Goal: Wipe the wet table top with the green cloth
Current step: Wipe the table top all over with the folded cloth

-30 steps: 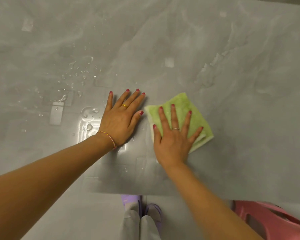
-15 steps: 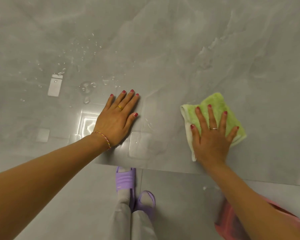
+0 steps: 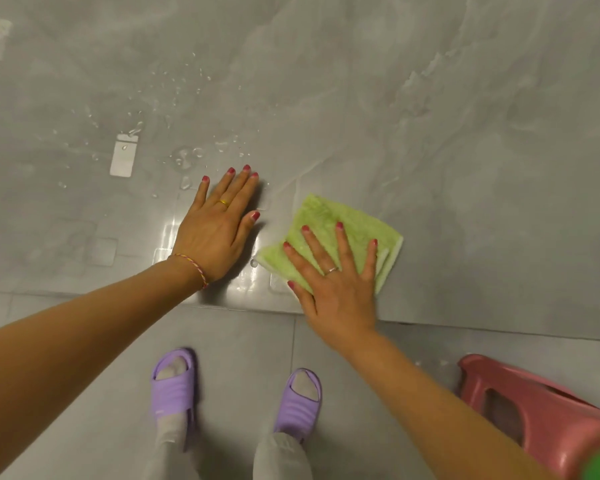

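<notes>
A folded green cloth (image 3: 329, 220) lies flat on the grey marbled table top (image 3: 465, 168), close to its near edge. My right hand (image 3: 336, 282) presses on the cloth with fingers spread and straight. Just left of it, my left hand (image 3: 219, 226) rests flat on the table, fingers straight and together. Water drops (image 3: 187, 157) are scattered beyond and left of my left hand, and a glossy wet patch (image 3: 243, 282) shines between the two hands near the edge.
The table's near edge (image 3: 465, 327) runs across below my hands. On the tiled floor under it are my feet in purple slippers (image 3: 174, 386). A pink plastic stool (image 3: 541, 410) stands at the lower right.
My right hand has slid the cloth leftwards, back towards my left hand and nearer the table edge. My left hand has stayed flat in place. The view has tilted further down.
</notes>
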